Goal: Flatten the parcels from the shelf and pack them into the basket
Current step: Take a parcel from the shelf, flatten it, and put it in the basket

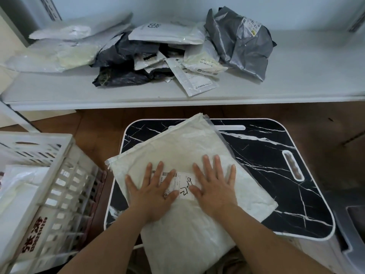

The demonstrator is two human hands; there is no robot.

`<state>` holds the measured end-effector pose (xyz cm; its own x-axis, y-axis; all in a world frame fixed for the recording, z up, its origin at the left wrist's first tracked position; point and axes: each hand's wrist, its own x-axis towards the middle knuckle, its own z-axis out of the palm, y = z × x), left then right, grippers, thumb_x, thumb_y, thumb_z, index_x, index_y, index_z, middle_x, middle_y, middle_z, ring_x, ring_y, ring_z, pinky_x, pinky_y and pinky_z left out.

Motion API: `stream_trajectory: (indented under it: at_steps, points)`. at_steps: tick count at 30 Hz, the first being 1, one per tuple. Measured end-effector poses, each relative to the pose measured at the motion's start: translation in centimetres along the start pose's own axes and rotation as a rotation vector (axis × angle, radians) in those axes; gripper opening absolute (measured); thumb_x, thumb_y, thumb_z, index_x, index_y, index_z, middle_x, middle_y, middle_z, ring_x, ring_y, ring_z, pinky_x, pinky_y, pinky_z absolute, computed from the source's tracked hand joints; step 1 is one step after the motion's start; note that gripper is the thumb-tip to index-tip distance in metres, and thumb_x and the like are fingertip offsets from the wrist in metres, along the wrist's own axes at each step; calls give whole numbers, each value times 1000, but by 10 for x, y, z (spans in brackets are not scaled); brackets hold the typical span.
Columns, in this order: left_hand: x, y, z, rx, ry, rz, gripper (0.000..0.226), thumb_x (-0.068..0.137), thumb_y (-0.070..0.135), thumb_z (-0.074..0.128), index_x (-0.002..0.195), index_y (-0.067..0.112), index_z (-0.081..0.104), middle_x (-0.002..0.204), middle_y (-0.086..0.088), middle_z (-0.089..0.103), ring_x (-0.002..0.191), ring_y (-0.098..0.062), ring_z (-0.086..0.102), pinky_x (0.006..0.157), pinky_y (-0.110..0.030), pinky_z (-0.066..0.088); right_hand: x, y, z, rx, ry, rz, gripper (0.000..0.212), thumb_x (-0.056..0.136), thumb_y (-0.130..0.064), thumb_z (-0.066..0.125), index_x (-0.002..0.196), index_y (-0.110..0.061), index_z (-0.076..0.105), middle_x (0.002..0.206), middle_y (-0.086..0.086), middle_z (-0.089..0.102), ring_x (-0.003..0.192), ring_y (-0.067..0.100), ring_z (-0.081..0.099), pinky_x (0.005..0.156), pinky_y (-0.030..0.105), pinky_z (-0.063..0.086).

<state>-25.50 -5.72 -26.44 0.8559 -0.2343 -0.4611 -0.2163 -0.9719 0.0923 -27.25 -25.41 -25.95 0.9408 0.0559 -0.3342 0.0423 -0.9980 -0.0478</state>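
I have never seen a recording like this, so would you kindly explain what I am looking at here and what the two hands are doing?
There is no machine: a person wears a camera on the head, looking down at their own bare hands. The left hand and right hand lie flat, fingers spread, pressing a large white parcel onto a black marble-patterned tray table. Nothing is gripped. A shipping label shows between the hands. Behind, a white shelf carries a pile of grey, black and white parcels. At the left stands a white slatted basket with white parcels already inside.
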Motion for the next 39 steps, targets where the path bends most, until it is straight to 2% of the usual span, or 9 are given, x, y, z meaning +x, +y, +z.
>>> stream_trajectory:
  at_steps: [7, 13, 18, 23, 28, 31, 34, 36, 39]
  points:
    - [0, -4, -5, 22, -104, 39, 124, 40, 101, 22, 134, 47, -39, 137, 13, -54, 128, -19, -50, 99, -74, -19, 20, 40, -2, 25, -179, 102, 79, 74, -87, 0, 137, -51, -31, 145, -9, -47, 132, 21, -46, 104, 73, -14]
    - [0, -3, -4, 20, -96, 46, 127, 36, 101, 20, 134, 46, -38, 139, 11, -53, 129, -20, -48, 99, -75, -14, 10, 51, -5, 41, -157, 233, 82, 76, -83, -7, 141, -40, -33, 146, -2, -47, 132, 28, -45, 104, 72, -16]
    - [-1, -3, -1, 49, -83, 44, 124, 45, 101, 28, 134, 46, -39, 138, 11, -54, 130, -21, -47, 100, -75, -16, -20, 4, 20, 4, 14, -280, 81, 81, -86, 17, 149, -46, -3, 160, -1, -19, 142, 22, -31, 101, 73, -13]
    - [-7, -8, -3, 30, -112, 65, 129, 38, 101, 31, 128, 46, -43, 138, 9, -55, 129, -20, -48, 102, -73, -15, -47, 42, 11, -34, -233, -149, 113, 58, -98, 32, 139, -49, -31, 138, -11, -55, 125, 20, -54, 97, 71, -27]
    - [-27, -16, -3, 49, -66, 11, 133, 46, 99, 39, 133, 37, -41, 141, -1, -51, 132, -28, -44, 105, -67, -19, -63, 68, 1, -38, -346, -9, 133, 38, -99, 37, 130, -45, -43, 135, -2, -58, 125, 25, -53, 104, 68, -20]
    - [-42, -13, -4, -80, 0, -191, 139, 45, 96, 46, 137, 33, -36, 146, -8, -45, 137, -37, -34, 106, -63, -17, -62, 60, -16, 37, -219, 27, 128, 52, -92, 49, 147, -42, -21, 152, 0, -37, 144, 30, -26, 113, 65, -1]
    - [-54, -4, -10, -411, 271, -413, 131, 61, 70, 72, 152, 21, -9, 158, -15, -6, 144, -37, 6, 114, -50, 20, -61, 60, -30, 276, 40, 262, 110, 70, -77, 59, 152, -34, 0, 161, 4, -7, 144, 33, 9, 112, 55, 22]
    - [-62, 1, -22, -723, 408, -603, 111, 66, 44, 83, 149, 9, 18, 147, -21, 25, 134, -37, 28, 105, -46, 35, -59, 61, -35, 461, 12, 449, 114, 72, -68, 67, 154, -21, 3, 157, 16, 12, 141, 36, 19, 112, 47, 25]
    - [-59, -11, -14, -1163, 348, -947, 94, 59, 34, 89, 130, -6, 44, 131, -27, 44, 113, -42, 51, 85, -41, 48, -57, 64, -32, 672, -31, 583, 95, 74, -56, 74, 143, -4, 34, 142, 19, 42, 130, 34, 42, 101, 37, 38]
